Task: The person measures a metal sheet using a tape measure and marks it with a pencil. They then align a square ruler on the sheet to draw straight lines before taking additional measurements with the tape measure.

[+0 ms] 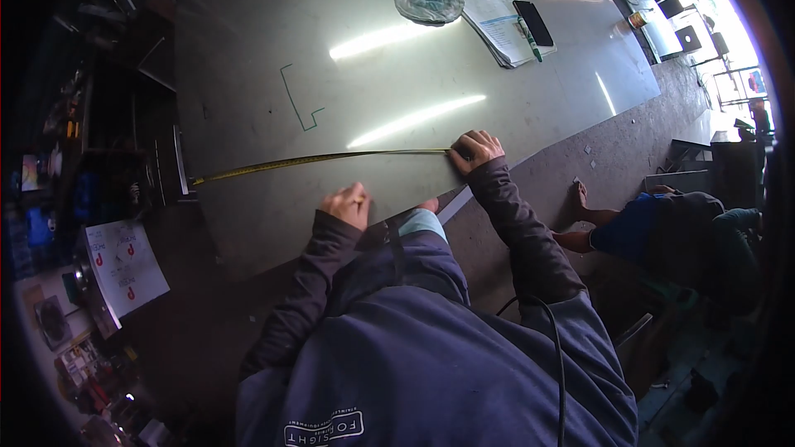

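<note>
A large metal sheet point(248, 215) lies flat in front of me. Across it, from its left edge, runs a yellow tape measure point(281, 165), and its right end is in my right hand point(478, 153), whose fingers are curled closed around it. My left hand point(348, 204) is near the sheet's front edge, below the tape and apart from it. Its fingers are curled closed, and whatever they may hold is hidden. Beyond the tape, a green angular line point(301, 108) is drawn on the sheet.
Farther back on the sheet are a round plastic-wrapped bundle point(429, 2), a stack of papers point(494, 21), a phone point(533, 23) and a green marker point(528, 37). A person point(654, 228) sits on the floor at right. A printed sheet-covered panel point(127, 269) stands at left.
</note>
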`<action>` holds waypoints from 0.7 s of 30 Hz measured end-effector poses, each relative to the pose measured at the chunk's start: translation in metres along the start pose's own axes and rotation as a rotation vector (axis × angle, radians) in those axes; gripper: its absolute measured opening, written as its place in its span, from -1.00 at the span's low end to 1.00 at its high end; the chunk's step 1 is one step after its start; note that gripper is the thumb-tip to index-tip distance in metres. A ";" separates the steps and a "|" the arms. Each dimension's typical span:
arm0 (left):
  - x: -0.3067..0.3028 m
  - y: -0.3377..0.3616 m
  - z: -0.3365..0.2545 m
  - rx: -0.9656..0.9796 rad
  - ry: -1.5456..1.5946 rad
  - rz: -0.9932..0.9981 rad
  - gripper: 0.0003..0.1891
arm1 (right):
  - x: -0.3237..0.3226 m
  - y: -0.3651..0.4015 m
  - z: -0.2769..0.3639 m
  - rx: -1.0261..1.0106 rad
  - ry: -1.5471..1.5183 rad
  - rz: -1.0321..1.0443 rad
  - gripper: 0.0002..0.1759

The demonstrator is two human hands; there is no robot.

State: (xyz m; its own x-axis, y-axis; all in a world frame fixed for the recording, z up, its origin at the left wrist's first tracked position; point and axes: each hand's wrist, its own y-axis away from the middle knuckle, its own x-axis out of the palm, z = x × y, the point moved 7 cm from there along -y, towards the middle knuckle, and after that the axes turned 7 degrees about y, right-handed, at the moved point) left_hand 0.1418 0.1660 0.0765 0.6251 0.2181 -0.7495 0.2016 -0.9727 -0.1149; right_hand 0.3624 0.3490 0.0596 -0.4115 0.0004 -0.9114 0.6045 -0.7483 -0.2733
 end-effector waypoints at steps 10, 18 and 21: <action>-0.016 -0.005 0.006 -0.134 -0.079 -0.023 -0.84 | -0.003 0.002 0.003 0.000 -0.021 -0.017 -0.81; -0.043 0.028 0.051 -0.346 0.434 -0.110 -0.79 | -0.009 0.000 0.006 0.004 -0.036 -0.061 -0.84; -0.036 0.034 0.048 -0.376 0.398 -0.118 -0.78 | -0.008 0.000 0.005 0.000 -0.029 -0.060 -0.84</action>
State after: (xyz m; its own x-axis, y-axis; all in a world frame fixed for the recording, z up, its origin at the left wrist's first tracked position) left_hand 0.0899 0.1214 0.0680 0.8039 0.4074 -0.4333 0.4966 -0.8607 0.1122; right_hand 0.3619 0.3455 0.0684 -0.4664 0.0264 -0.8842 0.5780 -0.7476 -0.3272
